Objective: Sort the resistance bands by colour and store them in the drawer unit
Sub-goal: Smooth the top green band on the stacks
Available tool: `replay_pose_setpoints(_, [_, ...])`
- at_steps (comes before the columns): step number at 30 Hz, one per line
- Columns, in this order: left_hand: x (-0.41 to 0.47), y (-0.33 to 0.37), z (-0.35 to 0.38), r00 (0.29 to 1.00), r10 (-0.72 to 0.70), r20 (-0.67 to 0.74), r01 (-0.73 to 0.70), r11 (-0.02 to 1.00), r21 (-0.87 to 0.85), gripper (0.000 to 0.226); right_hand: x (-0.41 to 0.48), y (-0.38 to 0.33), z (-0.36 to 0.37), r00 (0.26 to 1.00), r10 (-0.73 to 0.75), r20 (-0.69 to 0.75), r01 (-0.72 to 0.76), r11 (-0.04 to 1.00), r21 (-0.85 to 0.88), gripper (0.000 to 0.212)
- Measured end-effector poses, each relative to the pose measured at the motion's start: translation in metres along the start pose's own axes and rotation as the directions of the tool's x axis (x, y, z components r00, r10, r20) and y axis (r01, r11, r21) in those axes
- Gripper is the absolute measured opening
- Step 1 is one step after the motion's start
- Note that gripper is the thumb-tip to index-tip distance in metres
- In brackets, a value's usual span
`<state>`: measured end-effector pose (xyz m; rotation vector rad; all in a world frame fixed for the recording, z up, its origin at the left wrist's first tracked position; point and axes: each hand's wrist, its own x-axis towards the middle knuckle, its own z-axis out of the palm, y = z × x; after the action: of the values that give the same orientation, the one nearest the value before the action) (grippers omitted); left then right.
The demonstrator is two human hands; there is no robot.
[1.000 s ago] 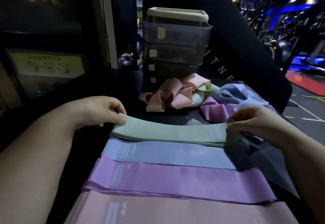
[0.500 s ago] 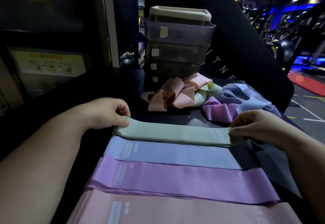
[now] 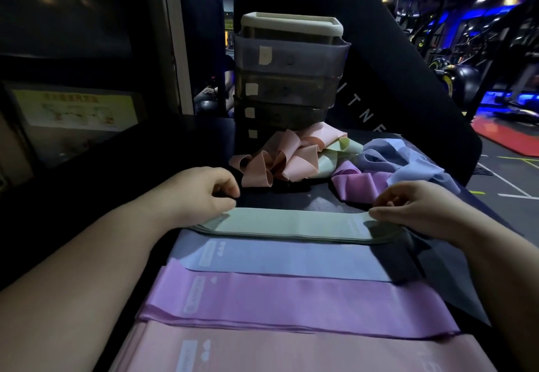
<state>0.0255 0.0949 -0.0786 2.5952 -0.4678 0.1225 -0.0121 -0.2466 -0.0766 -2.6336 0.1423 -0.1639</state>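
A stack of green bands [image 3: 291, 224] lies flat across the dark table, farthest of four sorted rows. My left hand [image 3: 204, 193] holds its left end, thumb on top and fingers curled above. At the right end, my right hand [image 3: 408, 208] holds it the same way. Nearer me lie a blue row [image 3: 291, 259], a purple row [image 3: 291, 301] and a pink row [image 3: 291, 348]. Behind the green stack sits a loose heap of pink bands [image 3: 288, 158], green bands [image 3: 335, 155], purple bands [image 3: 358, 185] and blue bands [image 3: 402, 161]. The grey drawer unit [image 3: 288, 80] stands behind the heap, drawers closed.
A black padded panel [image 3: 393, 80] rises behind the drawer unit. The table edge [image 3: 495, 220] drops off on the right to the gym floor. A dark wall with a yellow poster [image 3: 75, 109] is on the left.
The green stack has sunk from a lifted, bowed shape to lying flat on the table. Both hands stayed at its ends, fingers now raised off it.
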Motion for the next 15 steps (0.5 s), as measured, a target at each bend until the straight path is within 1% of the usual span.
replay_pose_setpoints(5, [0.000,0.019,0.012,0.981,0.186,-0.045,-0.177,0.972,0.153,0.007,0.003,0.003,-0.002,0.992,0.013,-0.125,-0.011,1.000,0.015,0.018])
replay_pose_setpoints(8, [0.001,0.028,0.016,0.955,0.289,-0.068,-0.278,0.952,0.131,0.009,0.006,0.011,-0.010,0.973,0.037,-0.229,-0.024,0.998,0.056,0.018])
replay_pose_setpoints(12, [0.002,0.034,0.017,0.941,0.337,0.022,-0.337,0.936,0.105,0.010,0.011,0.028,-0.024,0.943,0.088,-0.321,-0.077,0.996,0.047,0.021])
replay_pose_setpoints(15, [0.004,0.042,0.014,0.942,0.313,0.125,-0.325,0.942,0.088,0.007,0.015,0.042,-0.031,0.931,0.165,-0.327,-0.145,0.986,0.085,0.018])
